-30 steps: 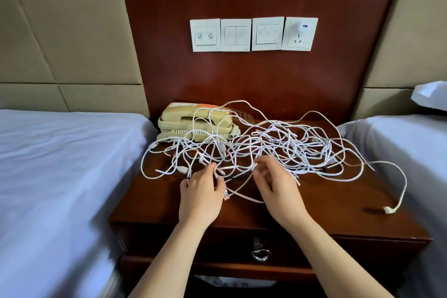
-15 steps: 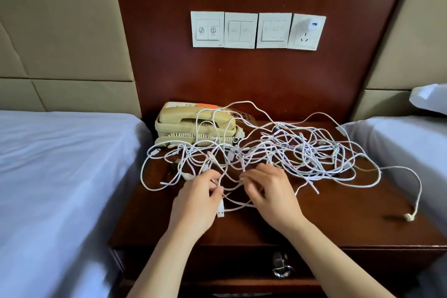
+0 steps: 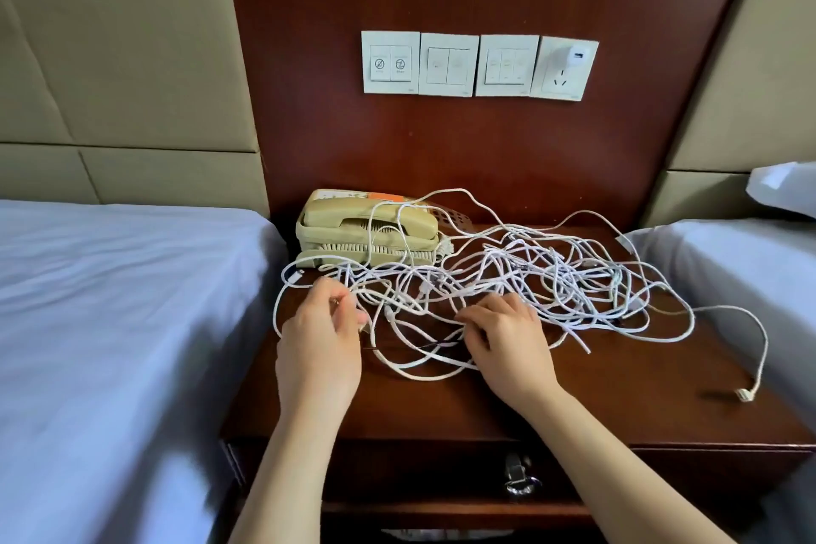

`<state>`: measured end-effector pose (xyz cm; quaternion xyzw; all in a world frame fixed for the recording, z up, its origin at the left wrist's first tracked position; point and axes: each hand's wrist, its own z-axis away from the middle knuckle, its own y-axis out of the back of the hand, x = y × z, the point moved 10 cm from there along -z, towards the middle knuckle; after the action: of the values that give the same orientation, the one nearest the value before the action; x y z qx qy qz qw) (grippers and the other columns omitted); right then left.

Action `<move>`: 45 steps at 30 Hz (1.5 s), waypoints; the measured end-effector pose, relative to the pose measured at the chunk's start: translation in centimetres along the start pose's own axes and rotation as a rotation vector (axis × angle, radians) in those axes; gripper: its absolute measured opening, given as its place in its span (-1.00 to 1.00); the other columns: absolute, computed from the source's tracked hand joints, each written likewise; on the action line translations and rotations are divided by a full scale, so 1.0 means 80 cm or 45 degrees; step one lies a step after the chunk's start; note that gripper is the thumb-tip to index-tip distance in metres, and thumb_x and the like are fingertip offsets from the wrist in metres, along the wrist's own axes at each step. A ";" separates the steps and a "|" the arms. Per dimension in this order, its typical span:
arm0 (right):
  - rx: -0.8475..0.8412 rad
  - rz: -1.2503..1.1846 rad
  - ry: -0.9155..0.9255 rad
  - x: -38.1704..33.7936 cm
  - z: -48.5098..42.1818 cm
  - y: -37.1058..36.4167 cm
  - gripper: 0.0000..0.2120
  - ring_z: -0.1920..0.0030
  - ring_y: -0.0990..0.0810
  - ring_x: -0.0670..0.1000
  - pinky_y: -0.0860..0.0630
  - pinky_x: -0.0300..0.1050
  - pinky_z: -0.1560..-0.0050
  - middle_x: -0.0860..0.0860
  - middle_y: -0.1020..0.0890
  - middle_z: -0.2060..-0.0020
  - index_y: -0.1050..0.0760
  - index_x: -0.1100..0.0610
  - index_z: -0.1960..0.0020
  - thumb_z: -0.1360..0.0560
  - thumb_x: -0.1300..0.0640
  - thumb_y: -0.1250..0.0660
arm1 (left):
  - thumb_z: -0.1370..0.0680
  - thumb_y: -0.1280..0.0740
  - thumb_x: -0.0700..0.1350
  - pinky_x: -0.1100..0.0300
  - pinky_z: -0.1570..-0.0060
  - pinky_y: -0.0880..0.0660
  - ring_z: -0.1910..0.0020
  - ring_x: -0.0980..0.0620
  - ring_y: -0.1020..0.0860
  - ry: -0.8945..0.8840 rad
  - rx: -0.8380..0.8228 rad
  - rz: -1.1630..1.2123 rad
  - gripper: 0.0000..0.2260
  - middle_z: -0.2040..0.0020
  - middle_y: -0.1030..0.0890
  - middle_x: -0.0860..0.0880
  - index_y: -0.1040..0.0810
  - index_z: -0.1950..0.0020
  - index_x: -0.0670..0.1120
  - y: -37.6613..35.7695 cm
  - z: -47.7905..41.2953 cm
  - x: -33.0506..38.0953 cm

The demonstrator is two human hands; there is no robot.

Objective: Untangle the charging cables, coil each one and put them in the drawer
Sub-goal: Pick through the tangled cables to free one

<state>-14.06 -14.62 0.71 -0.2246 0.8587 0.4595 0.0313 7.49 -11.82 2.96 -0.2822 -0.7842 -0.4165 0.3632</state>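
Your left hand (image 3: 318, 336) and right hand (image 3: 512, 345) each pinched cables (image 3: 530, 278); they seemed light, limp, snag-prone; best held by a plug (image 3: 746, 395).

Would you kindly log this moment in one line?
step: untangling | cable tangle: on nightstand | left hand: pinches it | right hand: grips it | drawer: closed

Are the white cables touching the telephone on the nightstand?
Touching. The head view shows several strands of the white cables lying across the handset of the telephone.
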 end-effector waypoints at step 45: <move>-0.394 -0.273 0.324 -0.078 -0.114 0.098 -0.84 0.41 -0.43 -0.10 -0.36 -0.28 0.35 -0.06 -0.61 0.32 -0.65 0.15 0.05 -0.55 0.11 -0.32 | -0.64 -0.10 -0.17 0.39 0.69 -0.11 0.68 0.23 -0.18 0.611 -0.222 1.575 -0.75 0.56 -0.24 0.07 -0.42 0.20 -0.17 -0.049 -0.002 0.004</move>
<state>-10.29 -15.96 13.67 -0.3730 0.7461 0.5478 -0.0635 4.46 -13.80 1.50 -0.6075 -0.3390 -0.2445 0.6754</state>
